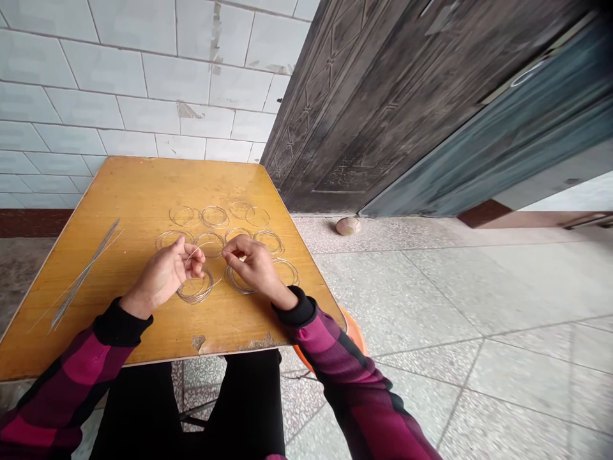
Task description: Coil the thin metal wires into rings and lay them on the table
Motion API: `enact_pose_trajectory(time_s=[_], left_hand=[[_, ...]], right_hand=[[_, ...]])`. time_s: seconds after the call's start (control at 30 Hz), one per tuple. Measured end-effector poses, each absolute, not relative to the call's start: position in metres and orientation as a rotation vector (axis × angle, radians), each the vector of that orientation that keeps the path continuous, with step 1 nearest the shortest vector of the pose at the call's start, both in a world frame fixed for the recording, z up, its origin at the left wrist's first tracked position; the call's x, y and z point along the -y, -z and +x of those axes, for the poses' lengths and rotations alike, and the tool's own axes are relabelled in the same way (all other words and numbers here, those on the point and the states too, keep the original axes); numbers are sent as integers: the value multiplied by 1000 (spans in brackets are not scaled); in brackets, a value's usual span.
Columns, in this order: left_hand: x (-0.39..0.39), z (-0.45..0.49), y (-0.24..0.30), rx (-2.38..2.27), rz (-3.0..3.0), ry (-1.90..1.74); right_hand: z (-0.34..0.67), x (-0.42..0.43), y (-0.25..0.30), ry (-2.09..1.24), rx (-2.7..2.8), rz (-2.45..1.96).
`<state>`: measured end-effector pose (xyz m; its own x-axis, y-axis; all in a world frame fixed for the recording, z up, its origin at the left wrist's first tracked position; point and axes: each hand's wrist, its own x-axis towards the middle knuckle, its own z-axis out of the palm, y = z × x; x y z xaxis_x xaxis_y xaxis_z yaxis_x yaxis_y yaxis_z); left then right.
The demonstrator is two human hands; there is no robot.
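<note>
A thin metal wire bent into a loop (222, 278) is stretched between my two hands above the table. My left hand (165, 271) is closed, its thumb and curled fingers pinching the loop's left side. Thumb and forefinger of my right hand (256, 265) are pressed together at the loop's right side. Below my left hand lies a coil of several wire rings (195, 299). My right hand partly hides another wire coil (239, 289). More wire rings (214, 216) lie in rows just beyond my hands.
A bundle of straight wires (86, 276) lies on the left of the wooden table (143, 182). White wall tiles (138, 70) stand behind it. To the right are a dark carved door (345, 128), a round stone-like object (348, 225) on the floor, and something orange (355, 332) beside the table.
</note>
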<state>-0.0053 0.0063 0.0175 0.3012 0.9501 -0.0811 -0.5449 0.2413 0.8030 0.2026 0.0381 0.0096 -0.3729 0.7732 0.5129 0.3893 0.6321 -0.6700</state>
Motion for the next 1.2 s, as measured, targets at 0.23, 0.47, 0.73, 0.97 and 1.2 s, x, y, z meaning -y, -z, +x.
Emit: enact_pose_trajectory(time_s=[0.23,0.47,0.73,0.97,1.2], left_hand=[[-7,-2,-19,-756,718,-1260],[-12,-5,-21,-721,512,-1393],[-8,0,-16,-686,581,-1345],[-8,1,-11,-712,697,-1293],[-5,5,-11,-736,770,-1279]], right_hand=[[205,-42,-7,-835,1812,-1017],[194,-41,4,-1499,1591,-903],[187,-35,6,-1477,1364,-796],[187,-37,12,-1320,1383,-787],[191,-35,13,-929,1700,-953]])
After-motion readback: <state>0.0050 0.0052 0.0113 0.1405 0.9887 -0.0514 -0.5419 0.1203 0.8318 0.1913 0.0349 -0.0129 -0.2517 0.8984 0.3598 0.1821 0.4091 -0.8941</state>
